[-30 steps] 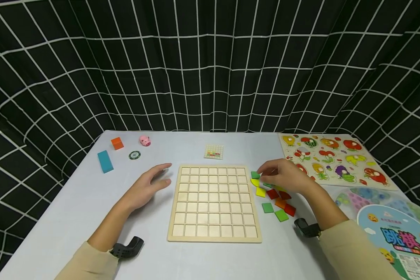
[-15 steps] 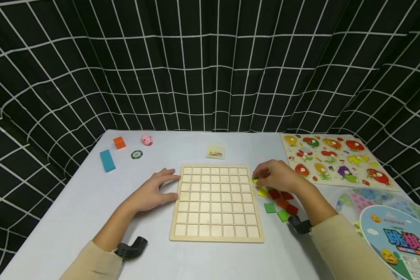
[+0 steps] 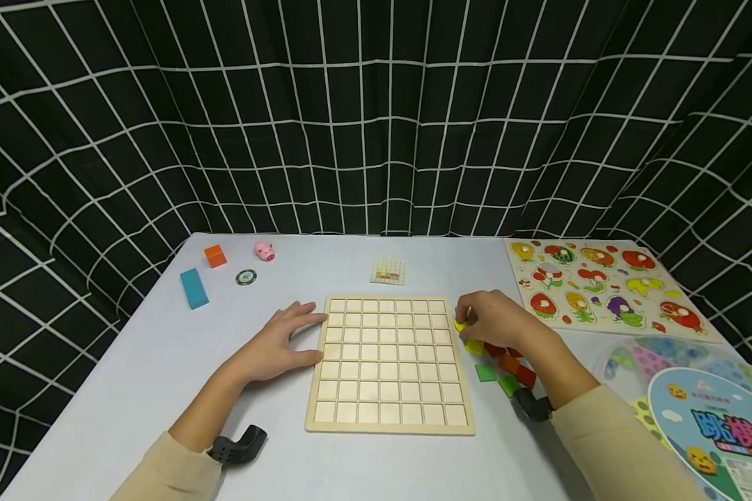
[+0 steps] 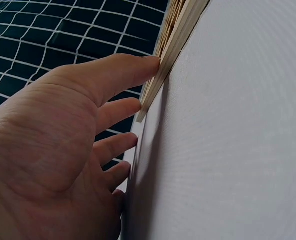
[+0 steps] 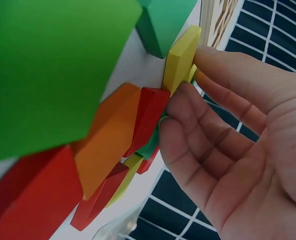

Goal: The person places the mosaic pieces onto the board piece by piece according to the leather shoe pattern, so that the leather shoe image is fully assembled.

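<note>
In the head view a pale wooden grid board (image 3: 388, 362) lies flat on the white table, its squares bare. My left hand (image 3: 280, 351) is at its left edge, fingers relaxed; in the left wrist view the thumb (image 4: 133, 70) touches the board's side. By the board's upper right corner, my right hand (image 3: 494, 321) has curled fingers and pinches a small yellow curved-edge tile (image 3: 459, 325), partly hidden. A yellow square tile (image 5: 181, 57) is right beside the thumb. Green tiles (image 3: 485, 372), red tiles (image 3: 526, 376) and an orange tile (image 3: 509, 364) lie close by.
A small pattern card (image 3: 388, 271) lies behind the board. Back left are a teal block (image 3: 194, 289), an orange block (image 3: 215, 256), a pink pig (image 3: 264, 251) and a round chip (image 3: 246, 277). To the right lie a fruit puzzle board (image 3: 608, 285) and a round blue package (image 3: 708, 424).
My left hand has moved right, up to the board's edge. The right hand has shifted slightly left over the tiles, its fingers closing at the yellow curved-edge tile.
</note>
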`<act>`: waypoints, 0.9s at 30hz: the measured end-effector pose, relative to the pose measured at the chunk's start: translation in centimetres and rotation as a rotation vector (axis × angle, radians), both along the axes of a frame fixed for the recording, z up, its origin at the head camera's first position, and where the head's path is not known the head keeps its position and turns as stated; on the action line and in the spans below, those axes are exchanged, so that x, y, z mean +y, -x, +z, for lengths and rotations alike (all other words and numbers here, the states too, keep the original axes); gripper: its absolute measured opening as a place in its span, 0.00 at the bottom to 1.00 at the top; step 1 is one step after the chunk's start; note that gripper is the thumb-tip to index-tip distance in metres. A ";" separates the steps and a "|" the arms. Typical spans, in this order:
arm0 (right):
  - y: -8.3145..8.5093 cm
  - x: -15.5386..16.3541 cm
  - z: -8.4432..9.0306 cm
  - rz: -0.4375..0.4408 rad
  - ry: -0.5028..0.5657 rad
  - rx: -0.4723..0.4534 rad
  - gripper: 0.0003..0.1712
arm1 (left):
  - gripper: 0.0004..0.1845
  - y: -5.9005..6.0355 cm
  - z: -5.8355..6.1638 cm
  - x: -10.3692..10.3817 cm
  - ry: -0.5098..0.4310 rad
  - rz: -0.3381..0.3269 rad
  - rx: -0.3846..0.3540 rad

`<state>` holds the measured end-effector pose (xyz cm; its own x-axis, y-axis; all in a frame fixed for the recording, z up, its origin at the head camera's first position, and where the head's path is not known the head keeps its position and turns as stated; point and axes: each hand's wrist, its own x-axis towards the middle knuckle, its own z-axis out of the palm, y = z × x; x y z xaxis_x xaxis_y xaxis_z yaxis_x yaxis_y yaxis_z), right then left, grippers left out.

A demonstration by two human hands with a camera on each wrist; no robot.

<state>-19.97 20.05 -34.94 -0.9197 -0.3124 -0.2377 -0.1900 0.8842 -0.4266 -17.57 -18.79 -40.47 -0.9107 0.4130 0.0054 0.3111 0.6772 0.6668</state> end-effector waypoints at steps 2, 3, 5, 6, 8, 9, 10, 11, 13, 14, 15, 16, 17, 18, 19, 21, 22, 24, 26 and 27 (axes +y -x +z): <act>0.0 -0.1 0.0 -0.001 -0.003 -0.004 0.08 | 0.35 -0.1 0.0 0.0 0.002 0.004 -0.006; 0.0 -0.1 0.0 -0.001 -0.003 -0.005 0.08 | 0.35 -0.2 0.0 0.0 0.003 0.006 -0.010; 0.1 0.0 0.0 -0.003 -0.002 -0.006 0.08 | 0.35 -0.2 -0.1 0.0 0.003 0.010 -0.013; 0.1 0.0 0.0 -0.005 0.000 -0.008 0.08 | 0.35 -0.2 -0.1 0.1 0.002 0.010 -0.012; 0.1 0.1 0.0 -0.010 0.007 -0.018 0.10 | 0.35 -0.1 0.0 0.1 0.001 0.011 -0.009; 0.2 0.1 0.0 -0.012 0.009 -0.021 0.10 | 0.35 -0.1 0.0 0.1 0.001 0.012 -0.010; 0.2 0.1 0.0 -0.014 0.011 -0.023 0.11 | 0.35 -0.1 0.0 0.1 0.001 0.014 -0.010; 0.2 0.2 0.0 -0.016 0.013 -0.025 0.12 | 0.35 -0.1 0.0 0.1 0.002 0.015 -0.010; 0.3 0.2 0.0 -0.014 0.013 -0.025 0.13 | 0.35 -0.1 -0.1 0.1 0.005 0.017 -0.011; 0.4 0.2 0.0 -0.013 0.012 -0.022 0.12 | 0.35 -0.1 -0.1 0.1 0.006 0.018 -0.013; 0.4 0.2 -0.1 -0.011 0.010 -0.017 0.12 | 0.35 -0.1 -0.1 0.1 0.006 0.019 -0.014; 0.4 0.2 -0.1 -0.005 0.011 -0.012 0.11 | 0.35 -0.1 -0.1 0.1 0.007 0.020 -0.015; 0.4 0.3 -0.1 0.000 0.011 -0.009 0.10 | 0.35 -0.1 -0.1 0.1 0.006 0.020 -0.015; 0.4 0.3 -0.1 0.005 0.011 -0.003 0.10 | 0.35 -0.1 -0.1 0.1 0.005 0.021 -0.015; 0.4 0.2 -0.1 0.006 0.010 0.001 0.09 | 0.35 -0.1 -0.1 0.1 0.004 0.021 -0.016; 0.4 0.2 -0.2 0.009 0.011 0.008 0.07 | 0.35 -0.2 0.0 0.0 0.002 0.021 -0.016; 0.4 0.3 -0.2 0.016 0.014 0.011 0.07 | 0.35 -0.2 0.0 0.0 0.003 0.021 -0.017; 0.3 0.2 -0.3 0.011 0.018 0.010 0.07 | 0.35 -0.2 0.0 0.0 0.005 0.022 -0.018; 0.3 0.2 -0.3 0.009 0.027 0.007 0.07 | 0.35 -0.2 -0.1 0.0 0.008 0.025 -0.018; 0.3 0.2 -0.4 0.012 0.031 0.005 0.08 | 0.35 -0.3 -0.1 -0.1 0.009 0.025 -0.018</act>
